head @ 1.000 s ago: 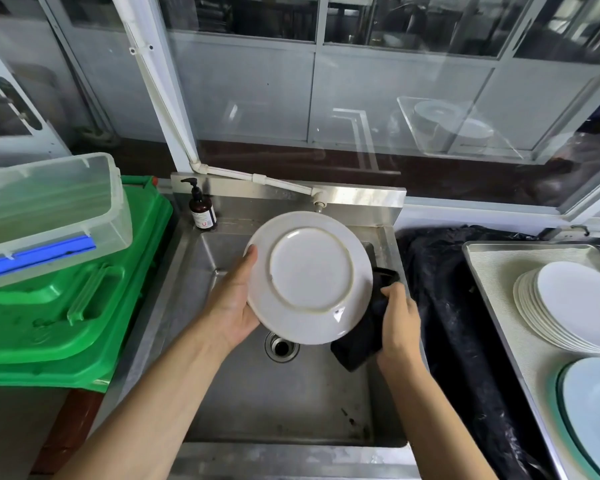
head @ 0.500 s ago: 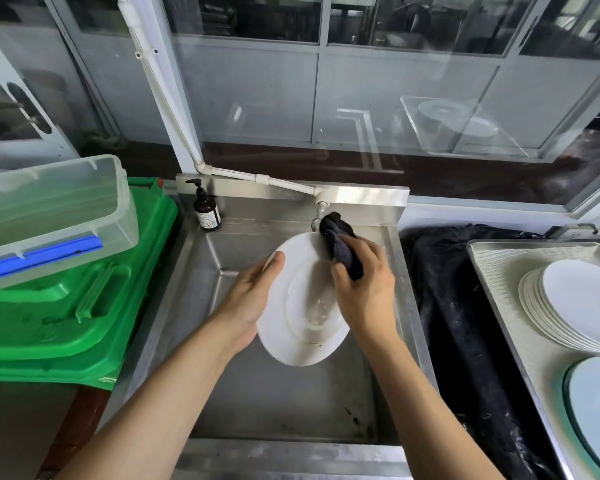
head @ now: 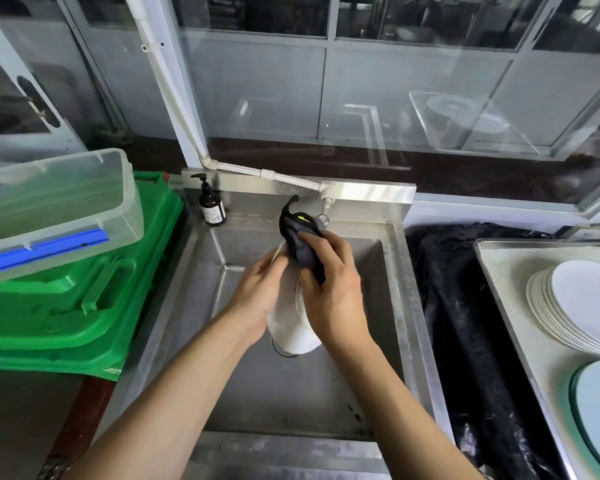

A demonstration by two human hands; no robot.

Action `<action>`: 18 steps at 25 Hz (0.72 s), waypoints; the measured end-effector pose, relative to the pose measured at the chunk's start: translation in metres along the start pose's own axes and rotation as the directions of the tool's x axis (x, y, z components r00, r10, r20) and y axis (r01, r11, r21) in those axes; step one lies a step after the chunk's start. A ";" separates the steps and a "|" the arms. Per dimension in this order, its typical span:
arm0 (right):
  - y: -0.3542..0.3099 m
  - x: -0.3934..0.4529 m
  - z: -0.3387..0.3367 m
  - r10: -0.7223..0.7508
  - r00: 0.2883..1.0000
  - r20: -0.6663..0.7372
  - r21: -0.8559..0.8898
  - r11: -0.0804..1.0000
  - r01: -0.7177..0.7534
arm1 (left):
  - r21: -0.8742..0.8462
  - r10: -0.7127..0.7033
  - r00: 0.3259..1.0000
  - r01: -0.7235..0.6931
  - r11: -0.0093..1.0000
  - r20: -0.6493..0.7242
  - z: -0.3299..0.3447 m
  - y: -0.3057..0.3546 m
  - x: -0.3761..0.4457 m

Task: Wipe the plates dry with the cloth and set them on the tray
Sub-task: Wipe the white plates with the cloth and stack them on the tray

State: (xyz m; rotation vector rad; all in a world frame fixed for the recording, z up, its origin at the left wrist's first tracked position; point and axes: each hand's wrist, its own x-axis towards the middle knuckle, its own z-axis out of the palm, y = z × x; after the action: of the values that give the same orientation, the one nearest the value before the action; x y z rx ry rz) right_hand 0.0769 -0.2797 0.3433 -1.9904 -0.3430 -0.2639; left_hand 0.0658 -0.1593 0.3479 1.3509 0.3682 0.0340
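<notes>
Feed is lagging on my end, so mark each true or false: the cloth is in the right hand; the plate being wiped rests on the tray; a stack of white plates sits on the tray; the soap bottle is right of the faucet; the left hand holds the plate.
1. The right hand holds the cloth. True.
2. The plate being wiped rests on the tray. False: it is held over the sink.
3. A stack of white plates sits on the tray. True.
4. The soap bottle is right of the faucet. False: it stands left of it.
5. The left hand holds the plate. True.
</notes>
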 end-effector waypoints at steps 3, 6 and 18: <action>-0.003 0.006 0.002 0.123 0.989 -0.079 0.064 0.991 -0.118 | -0.039 -0.059 0.998 0.058 0.998 -0.028 0.009 -0.001 0.001; -0.009 -0.008 0.011 0.103 0.991 -0.083 0.064 0.993 -0.098 | -0.170 -0.131 0.989 0.118 0.978 -0.068 0.015 0.002 0.003; 0.038 -0.098 0.023 0.213 0.955 -0.205 0.126 0.974 -0.190 | -0.276 -0.217 0.968 0.177 0.945 -0.123 -0.006 0.026 0.017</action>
State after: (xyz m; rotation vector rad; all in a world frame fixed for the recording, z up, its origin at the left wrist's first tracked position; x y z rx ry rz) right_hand -0.0009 -0.2860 0.2687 -1.8548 -0.0121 -0.3229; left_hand 0.0852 -0.1434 0.3680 1.0454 0.6056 0.0180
